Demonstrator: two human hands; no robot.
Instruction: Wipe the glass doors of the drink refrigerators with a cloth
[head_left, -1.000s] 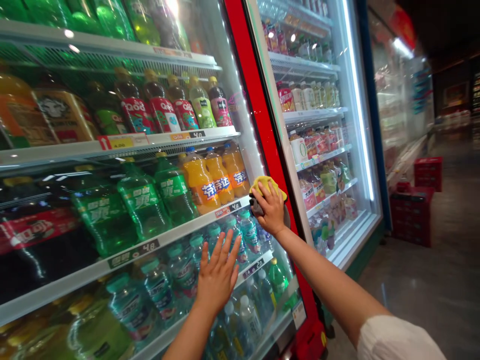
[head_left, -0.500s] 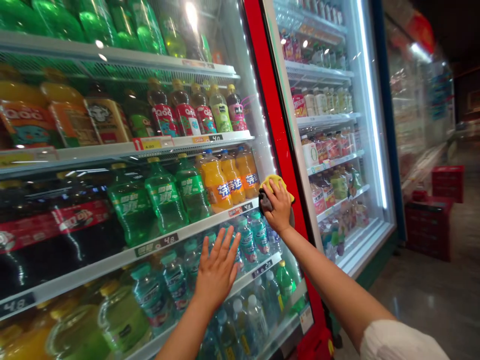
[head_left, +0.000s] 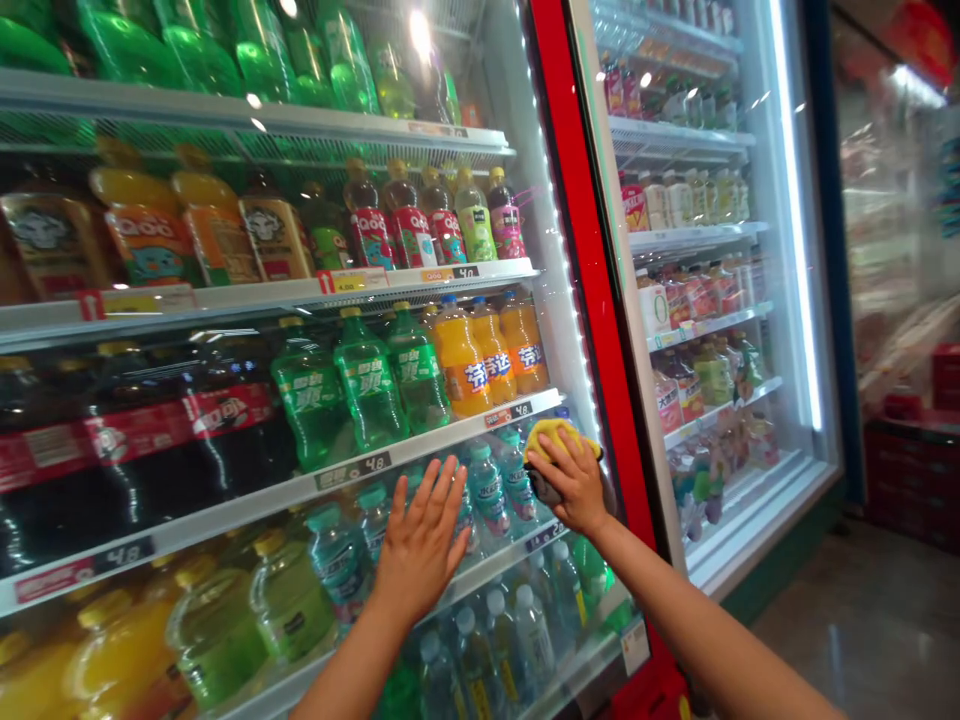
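Observation:
My right hand (head_left: 576,482) presses a folded yellow and dark grey cloth (head_left: 561,436) against the glass door of a drinks cooler, close to its red frame (head_left: 596,240). The fingers lie bent over the cloth. To the left, my left hand (head_left: 421,545) is spread flat with fingers pointing up, at or near the glass; it holds nothing. Behind the glass, between the hands, stand small teal-labelled water bottles (head_left: 489,492). Above them are orange soda bottles (head_left: 461,360) and green soda bottles (head_left: 367,385) on a shelf.
Cola bottles (head_left: 150,420) and juice bottles (head_left: 146,225) fill the shelves to the left. A second lit cooler (head_left: 814,480) with packed shelves stands at the right. Beyond it, dark red boxes (head_left: 911,480) sit on the shiny floor (head_left: 795,610).
My right hand has slid the cloth down the glass, from beside the orange sodas to beside the water bottles. The view has shifted left, and my left hand stays spread.

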